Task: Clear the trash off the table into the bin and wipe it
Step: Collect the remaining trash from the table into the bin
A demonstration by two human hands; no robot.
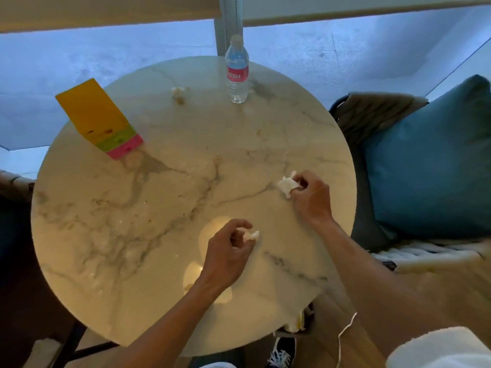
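Observation:
A round marble table [127, 235] fills the view. My right hand [310, 195] grips a crumpled white tissue [287, 185] at the table's right side. My left hand [228, 253] pinches a smaller crumpled tissue [251, 235] near the front middle. A third crumpled scrap [178, 92] lies at the far side, left of a clear water bottle [237, 71] with a pink label. A yellow, green and pink carton [99, 119] stands tilted at the far left edge.
An armchair with a teal cushion [430, 160] stands right of the table. Below the table's front right edge sits a bin-like container [295, 325] with something yellowish inside. A white roll [438, 349] shows at the bottom right. Windows lie beyond the table.

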